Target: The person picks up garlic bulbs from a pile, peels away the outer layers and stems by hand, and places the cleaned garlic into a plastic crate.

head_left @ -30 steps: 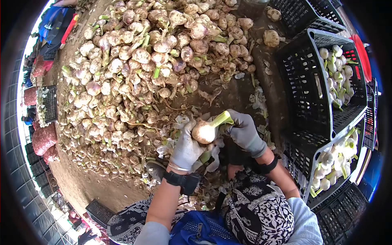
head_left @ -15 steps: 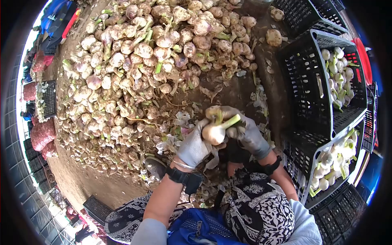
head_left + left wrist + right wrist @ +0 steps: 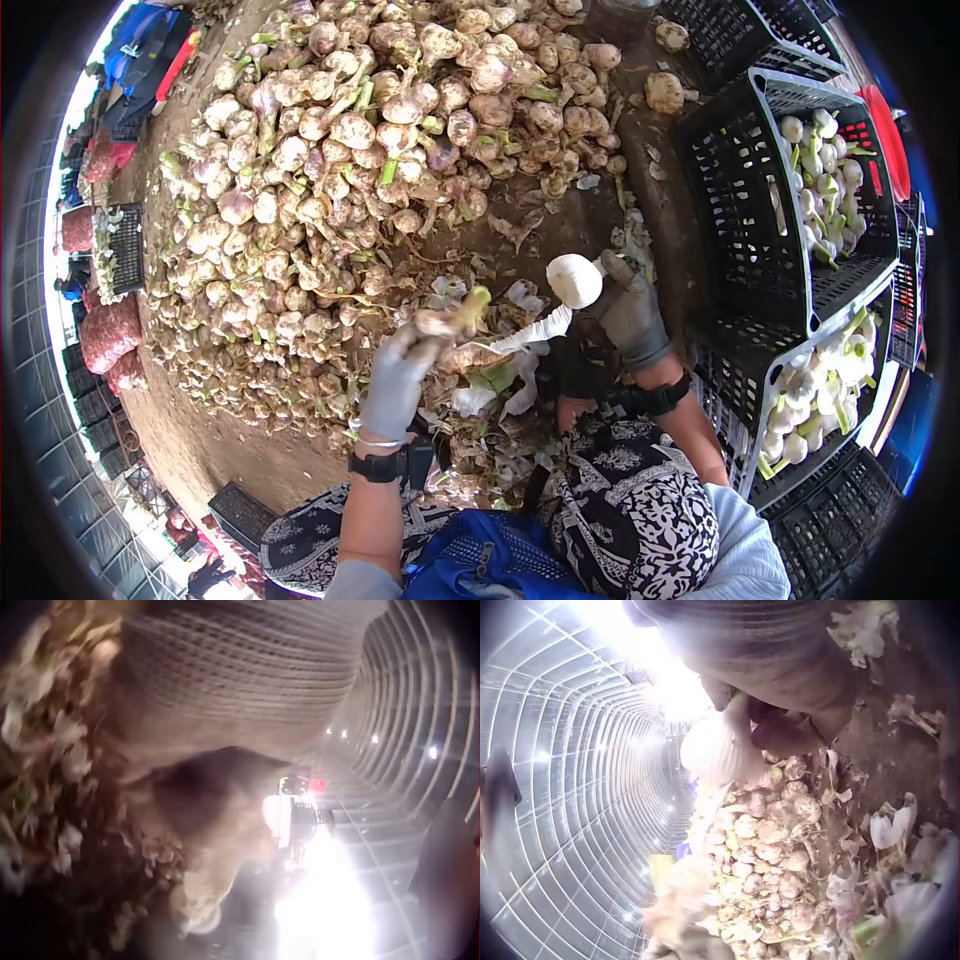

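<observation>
A clean white garlic bulb (image 3: 574, 281) is held by its stem in my gloved right hand (image 3: 635, 318); the right wrist view shows the bulb (image 3: 714, 752) below the fingers. My gloved left hand (image 3: 394, 384) grips a piece of stripped garlic skin (image 3: 465, 318) with a green stem end, blurred by motion. Below the bulb, a long pale strip of skin (image 3: 537, 331) trails toward the left hand. In the left wrist view, the glove (image 3: 240, 682) covers most of what the fingers hold.
A large heap of dirty garlic bulbs (image 3: 300, 200) spreads ahead and to the left. Loose skins (image 3: 475, 400) litter the ground below the hands. At right stand black crates (image 3: 745, 220) with white garlic (image 3: 825, 190) inside. Red mesh sacks (image 3: 108, 335) lie at far left.
Both hands were together at the bulb. Now they are apart: the left has moved left with stripped skin, the right slightly up with the bulb, which now shows white.
</observation>
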A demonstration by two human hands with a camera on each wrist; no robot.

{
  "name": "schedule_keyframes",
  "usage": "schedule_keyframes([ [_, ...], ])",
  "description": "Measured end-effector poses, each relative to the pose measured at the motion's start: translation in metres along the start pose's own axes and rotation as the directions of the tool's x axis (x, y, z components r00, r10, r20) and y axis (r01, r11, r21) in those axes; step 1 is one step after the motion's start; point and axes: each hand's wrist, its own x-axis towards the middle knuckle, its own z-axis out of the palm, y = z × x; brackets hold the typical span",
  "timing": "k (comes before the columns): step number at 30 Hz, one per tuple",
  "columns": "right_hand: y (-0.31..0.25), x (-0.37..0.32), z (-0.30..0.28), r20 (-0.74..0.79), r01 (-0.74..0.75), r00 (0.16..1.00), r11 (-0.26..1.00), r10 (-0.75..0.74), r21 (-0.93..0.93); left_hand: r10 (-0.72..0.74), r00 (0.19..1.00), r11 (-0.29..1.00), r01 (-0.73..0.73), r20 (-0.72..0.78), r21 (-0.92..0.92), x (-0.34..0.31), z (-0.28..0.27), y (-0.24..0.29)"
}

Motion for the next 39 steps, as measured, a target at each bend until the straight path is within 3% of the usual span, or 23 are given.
schedule_keyframes([
  [1,0.002,0.000,0.006,0.019,-0.041,0.999,0.997,0.040,0.062,0.001,1.000,1.000,-0.001,-0.006,0.000,0.004,0.002,-0.008],
  [3,0.003,0.000,0.013,0.048,-0.085,0.996,0.989,0.080,0.124,0.165,0.986,0.701,-0.109,-0.012,0.704,0.021,0.005,-0.045],
  [5,0.002,-0.005,0.017,0.028,-0.024,0.999,0.963,0.017,0.267,0.227,0.974,0.652,-0.140,-0.015,0.745,0.031,0.011,-0.064],
  [6,-0.009,-0.013,0.023,0.091,0.373,0.926,0.853,-0.366,-0.366,0.136,0.988,0.540,-0.132,0.069,0.831,0.034,0.013,-0.070],
  [7,-0.023,-0.022,0.029,0.364,0.582,0.734,0.253,-0.574,-0.773,0.029,0.990,0.417,-0.137,0.137,0.899,0.035,0.015,-0.077],
  [9,-0.048,-0.022,0.018,0.049,0.483,0.795,0.582,-0.604,-0.654,-0.139,0.971,0.403,-0.123,0.193,0.907,0.035,0.017,-0.085],
  [10,-0.078,-0.022,0.017,0.186,0.494,0.848,0.867,-0.496,0.061,-0.080,0.976,0.436,-0.148,0.202,0.888,0.030,0.017,-0.091],
  [11,-0.106,-0.024,0.023,0.365,0.103,0.797,0.704,-0.481,0.702,-0.017,0.979,0.469,-0.173,0.204,0.866,0.028,0.018,-0.093],
  [14,-0.099,-0.014,0.055,0.565,0.153,0.684,0.848,-0.461,0.507,0.018,0.988,0.553,-0.138,0.154,0.822,0.029,0.024,-0.079],
  [15,-0.083,-0.011,0.064,0.352,0.240,0.857,0.897,-0.375,0.372,0.074,0.989,0.613,-0.146,0.127,0.776,0.030,0.025,-0.079],
  [16,-0.070,0.014,0.061,0.366,0.406,0.859,0.912,-0.358,-0.062,0.116,0.987,0.612,-0.162,0.115,0.774,0.032,0.026,-0.073],
  [18,-0.046,0.064,0.058,0.188,0.315,0.937,0.481,-0.294,-0.818,0.158,0.982,0.642,-0.180,0.101,0.746,0.038,0.025,-0.071],
  [20,-0.018,0.111,0.041,0.562,0.351,0.695,-0.470,-0.449,-0.810,0.221,0.972,0.693,-0.212,0.077,0.689,0.041,0.028,-0.061],
  [23,0.004,0.137,0.024,0.557,0.320,0.758,-0.550,-0.340,-0.772,0.166,0.985,0.873,-0.168,0.045,0.458,0.047,0.039,-0.051],
  [25,0.007,0.141,0.017,0.474,0.314,0.794,-0.411,-0.381,-0.856,0.228,0.972,0.873,-0.229,0.055,0.430,0.055,0.047,-0.051],
  [27,0.005,0.119,0.023,0.581,0.578,0.626,-0.190,-0.520,-0.794,0.257,0.967,0.947,-0.251,-0.002,0.202,0.068,0.059,-0.053],
  [29,0.008,0.072,0.044,0.561,0.636,0.725,0.077,-0.399,-0.768,0.084,0.994,0.996,-0.084,0.071,-0.002,0.082,0.067,-0.055],
  [31,0.026,0.044,0.044,0.572,0.637,0.748,0.124,-0.338,-0.761,0.056,0.994,0.919,-0.015,0.093,-0.393,0.094,0.076,-0.055],
  [33,0.033,0.028,0.049,0.583,0.636,0.764,0.175,-0.276,-0.752,0.069,0.987,0.905,0.000,0.145,-0.426,0.093,0.076,-0.049],
  [35,0.026,0.018,0.057,0.493,0.550,0.830,0.528,-0.262,-0.647,0.108,0.966,0.872,0.021,0.235,-0.488,0.093,0.075,-0.043],
  [36,0.011,0.015,0.059,0.421,0.486,0.870,0.595,-0.257,-0.640,0.057,0.978,0.713,0.102,0.202,-0.694,0.096,0.078,-0.041],
  [37,0.006,0.020,0.053,0.422,0.487,0.869,0.594,-0.258,-0.640,0.058,0.978,0.713,0.102,0.203,-0.694,0.093,0.077,-0.040],
  [39,0.001,0.029,0.042,0.101,0.309,0.943,0.726,-0.316,-0.614,0.182,0.976,0.903,-0.117,0.122,-0.413,0.083,0.072,-0.023],
])
